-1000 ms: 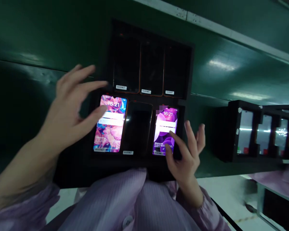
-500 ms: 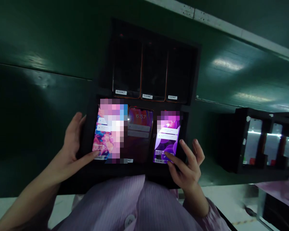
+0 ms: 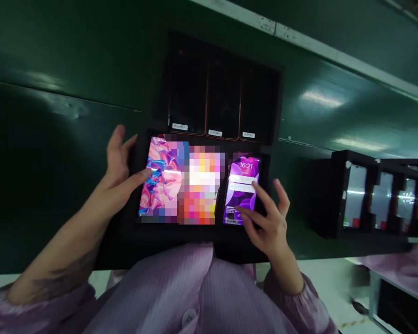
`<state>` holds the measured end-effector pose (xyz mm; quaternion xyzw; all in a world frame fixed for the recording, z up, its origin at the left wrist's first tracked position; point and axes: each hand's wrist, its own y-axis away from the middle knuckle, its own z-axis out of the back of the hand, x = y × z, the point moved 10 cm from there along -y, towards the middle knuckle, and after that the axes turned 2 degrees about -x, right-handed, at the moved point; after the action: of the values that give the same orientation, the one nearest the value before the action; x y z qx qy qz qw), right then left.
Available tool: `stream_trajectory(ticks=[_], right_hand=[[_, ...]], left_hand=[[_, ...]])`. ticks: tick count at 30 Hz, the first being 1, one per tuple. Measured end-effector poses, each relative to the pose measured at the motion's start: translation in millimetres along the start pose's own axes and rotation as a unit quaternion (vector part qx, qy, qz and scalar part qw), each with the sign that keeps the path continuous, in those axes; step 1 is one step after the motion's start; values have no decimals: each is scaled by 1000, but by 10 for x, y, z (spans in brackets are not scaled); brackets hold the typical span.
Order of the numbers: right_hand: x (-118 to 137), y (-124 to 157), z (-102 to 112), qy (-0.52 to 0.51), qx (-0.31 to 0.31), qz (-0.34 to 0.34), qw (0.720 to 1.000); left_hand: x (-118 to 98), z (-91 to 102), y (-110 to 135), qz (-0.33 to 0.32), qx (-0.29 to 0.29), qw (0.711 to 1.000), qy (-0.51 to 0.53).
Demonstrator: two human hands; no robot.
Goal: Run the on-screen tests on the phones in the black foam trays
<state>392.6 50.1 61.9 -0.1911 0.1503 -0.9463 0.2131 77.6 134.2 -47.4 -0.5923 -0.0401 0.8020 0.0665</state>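
A black tray lies in front of me, with phones in two rows. In its near row are a left phone with a lit pink and blue screen, a bright middle phone, and a right phone reading 16:21 on a purple screen. My left hand is at the tray's left side, thumb over the left phone's screen edge and fingers spread outside. Over the right phone is my right hand, fingers apart and fingertips at its lower screen. Blurred blocks cover parts of the left and middle screens.
Several dark-screened phones with white labels fill the tray's far row. To the right, another black tray holds several phones with pale screens. The green tabletop has a seam and a pale rail along the back.
The middle phone's dim screen has turned bright. Notification cards no longer show on the left phone. My left thumb has moved up along its edge; my right fingers have shifted over the right phone.
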Motion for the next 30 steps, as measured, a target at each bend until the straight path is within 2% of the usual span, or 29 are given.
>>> stream_trajectory(ticks=[2, 4, 7, 9, 11, 15, 20, 27, 30], right_hand=[[-23, -62, 9, 27, -20, -29, 999], [114, -127, -32, 23, -15, -12, 1000], [483, -186, -212, -29, 53, 71, 996], [605, -207, -323, -35, 89, 89, 991], [532, -251, -365, -7, 86, 55, 995], [231, -308, -244, 44, 10, -18, 999], [103, -248, -58, 29, -68, -37, 997], [69, -145, 71, -6, -93, -36, 995], [99, -134, 102, -18, -86, -14, 996]], left_hand=[[72, -3, 22, 38, -12, 999, 20], [55, -5, 71, 57, -17, 998, 38], [0, 5, 111, 62, -18, 996, 65], [-28, 17, 98, 48, -16, 996, 67], [-37, 25, 73, 36, -12, 997, 67], [-11, 64, 46, 45, -3, 995, 84], [-9, 177, 38, 63, -15, 992, 104], [-97, 169, 19, 39, -20, 996, 77], [-174, 145, 58, 32, -21, 997, 63]])
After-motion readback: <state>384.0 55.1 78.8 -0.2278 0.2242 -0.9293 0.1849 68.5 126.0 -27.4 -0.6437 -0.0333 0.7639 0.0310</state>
